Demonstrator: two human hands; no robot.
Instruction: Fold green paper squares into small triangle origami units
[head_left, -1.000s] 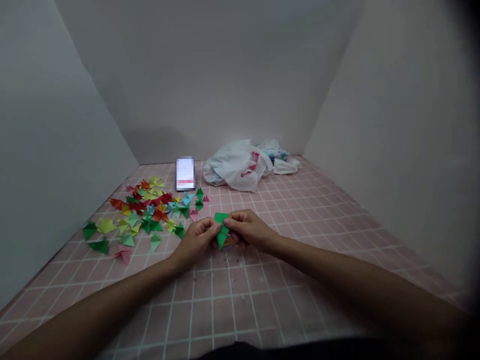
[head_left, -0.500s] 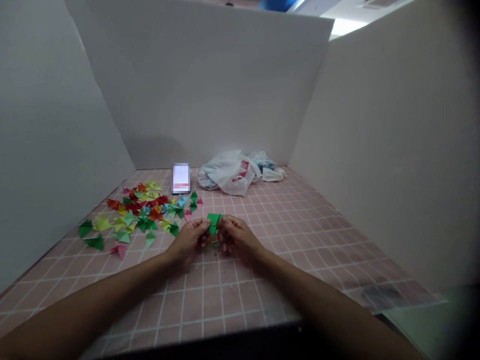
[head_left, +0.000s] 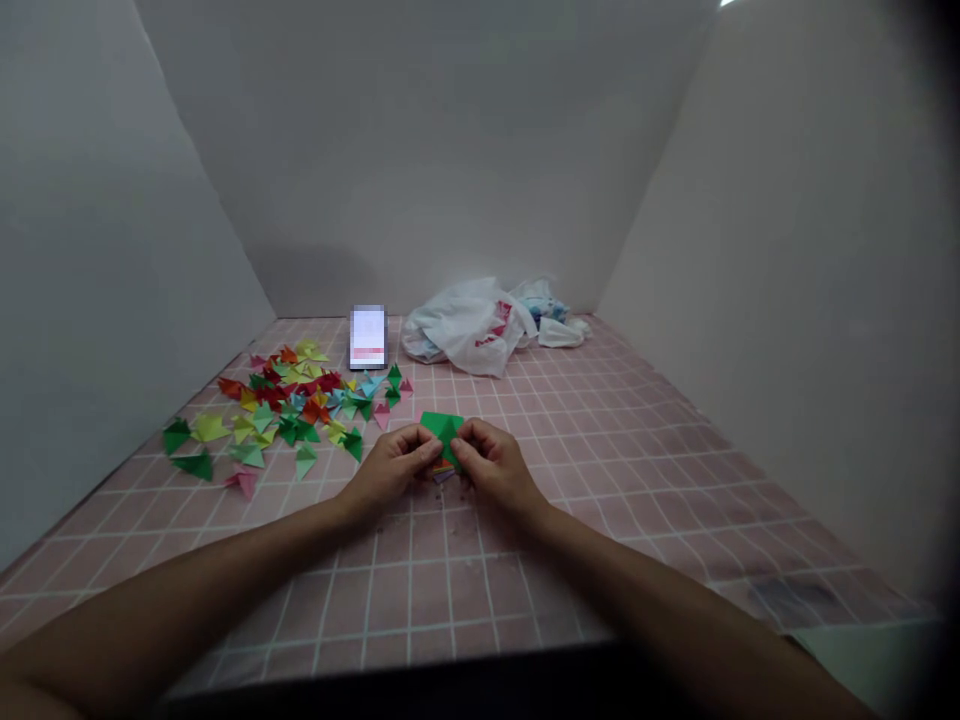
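A green sheet of origami paper (head_left: 444,428), with crease lines across it, is held up between my two hands. My left hand (head_left: 401,462) pinches its left edge between thumb and fingers. On the opposite edge, my right hand (head_left: 491,465) grips it the same way, thumb on the near face. Just below the sheet, partly hidden by it and by my fingers, colourful paper edges (head_left: 444,473) show; I cannot tell whether they lie on the table.
Many folded paper pieces (head_left: 300,400) in red, green, yellow, pink and blue lie spread at the left. Behind them a phone (head_left: 368,338) stands upright with its screen lit. White plastic bags (head_left: 472,325) lie at the back. Pale panels (head_left: 450,150) enclose the pink checked tablecloth (head_left: 600,470).
The green paper now faces me more openly, with both thumbs on it, where before it looked partly folded. My view has tilted down slightly.
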